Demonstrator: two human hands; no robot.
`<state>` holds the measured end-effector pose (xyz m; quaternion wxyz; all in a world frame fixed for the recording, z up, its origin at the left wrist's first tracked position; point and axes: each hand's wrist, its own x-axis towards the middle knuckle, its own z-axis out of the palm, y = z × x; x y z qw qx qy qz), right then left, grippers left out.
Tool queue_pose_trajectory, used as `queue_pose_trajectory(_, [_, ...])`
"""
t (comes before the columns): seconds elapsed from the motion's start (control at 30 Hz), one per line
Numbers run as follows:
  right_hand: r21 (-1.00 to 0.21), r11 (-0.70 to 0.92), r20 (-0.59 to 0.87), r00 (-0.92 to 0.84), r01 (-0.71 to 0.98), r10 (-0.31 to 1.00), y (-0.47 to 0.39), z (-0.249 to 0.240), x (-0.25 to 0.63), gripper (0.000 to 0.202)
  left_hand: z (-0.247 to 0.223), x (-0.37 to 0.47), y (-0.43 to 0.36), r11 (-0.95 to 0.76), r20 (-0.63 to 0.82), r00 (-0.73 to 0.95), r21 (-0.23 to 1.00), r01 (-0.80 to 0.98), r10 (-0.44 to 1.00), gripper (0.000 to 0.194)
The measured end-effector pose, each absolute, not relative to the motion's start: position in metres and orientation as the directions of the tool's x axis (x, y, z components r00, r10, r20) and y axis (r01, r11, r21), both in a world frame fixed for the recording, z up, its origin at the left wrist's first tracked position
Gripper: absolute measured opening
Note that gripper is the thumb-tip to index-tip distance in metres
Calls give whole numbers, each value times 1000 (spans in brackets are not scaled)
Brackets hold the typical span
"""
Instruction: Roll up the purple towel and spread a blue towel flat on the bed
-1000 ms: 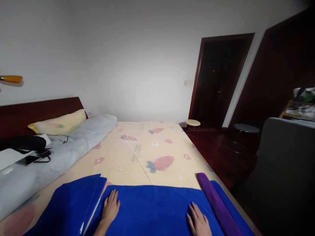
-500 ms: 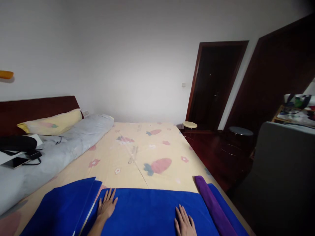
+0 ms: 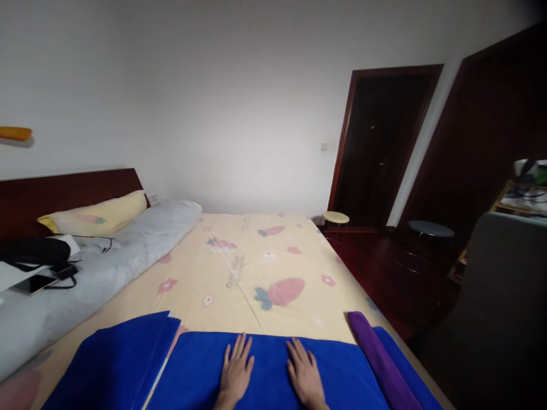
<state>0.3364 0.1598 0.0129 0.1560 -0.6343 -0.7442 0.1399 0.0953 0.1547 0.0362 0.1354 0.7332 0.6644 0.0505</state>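
Observation:
A blue cloth [image 3: 269,364] lies flat on the bed near its front. Both palms rest on it, fairly close together: my left hand [image 3: 237,367] left of its middle, fingers spread, and my right hand [image 3: 304,367] a little to the right, fingers apart. Neither holds anything. Beside this cloth on the left is a folded blue cloth [image 3: 111,359]. A long purple cloth [image 3: 382,359] lies along the right edge, with another blue cloth [image 3: 410,364] beyond it.
The bed sheet [image 3: 282,256] has a strawberry print. To the left are a grey quilt [image 3: 141,245], a yellow pillow [image 3: 102,213], a phone [image 3: 36,283] and a black bag [image 3: 38,250]. Two stools [image 3: 335,217] [image 3: 431,229] and a dark grey panel [image 3: 504,296] stand at the right.
My left hand has moved right and my right hand slightly left, bringing them closer together on the blue cloth. The view has shifted slightly.

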Motion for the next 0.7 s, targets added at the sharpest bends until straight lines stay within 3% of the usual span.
queue_pose_trajectory(0.2, [-236,-120,132,154,964,979,168,-17,460,69,33,-21,155,285,-64,-281,78,955,958,63])
queue_pose_trajectory(0.47, [-312,-212,257,297,926,920,174,-47,492,85,18,-57,163,455,14,-456,-103,884,890,80])
queue_pose_trajectory(0.7, [-317,-273,131,327,908,936,180,-45,499,87,31,-66,167,485,-91,-483,3,875,871,79])
